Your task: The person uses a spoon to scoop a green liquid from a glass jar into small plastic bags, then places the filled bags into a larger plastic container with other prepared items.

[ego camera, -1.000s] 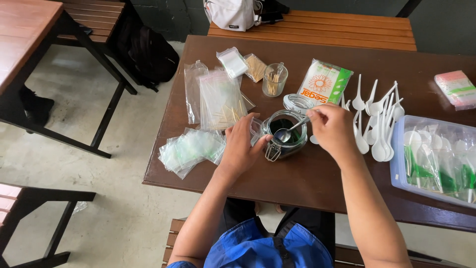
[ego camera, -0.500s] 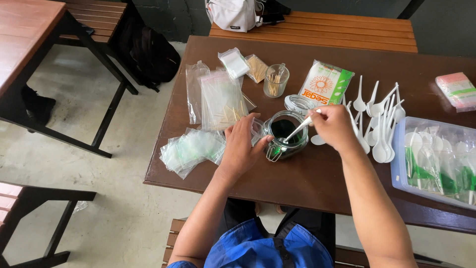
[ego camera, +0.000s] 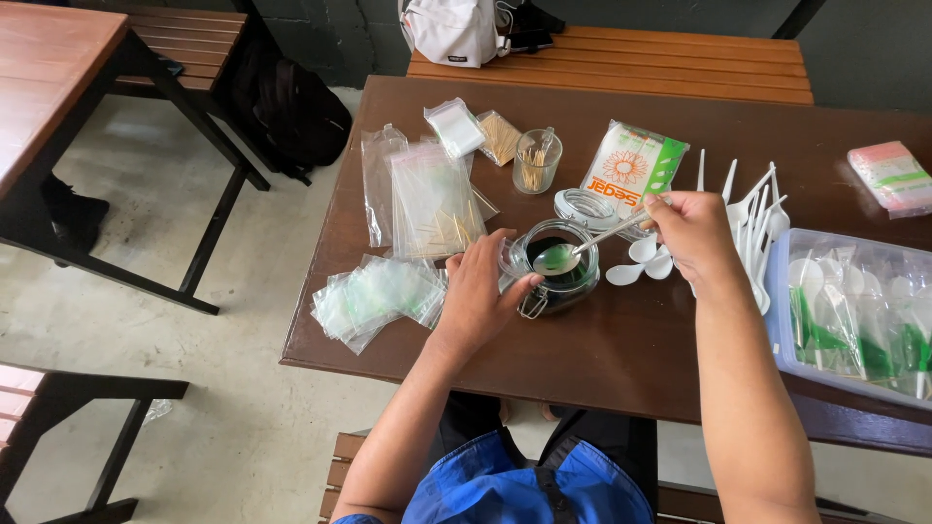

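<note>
Jar (ego camera: 555,277) of dark green contents sits mid-surface (ego camera: 631,349); left hand (ego camera: 482,294) cups it from 9 o'clock. Right hand (ego camera: 691,233), at 3 o'clock, pinches a white spoon (ego camera: 582,250), bowl over the jar mouth.

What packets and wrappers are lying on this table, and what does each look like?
Printed packet: behind the jar, white with green edge and orange flower.
Pink pack: far right, flat, pink and green.
Clear bags: left of jar, see-through.
Greenish sachets: by the left hand.
</note>
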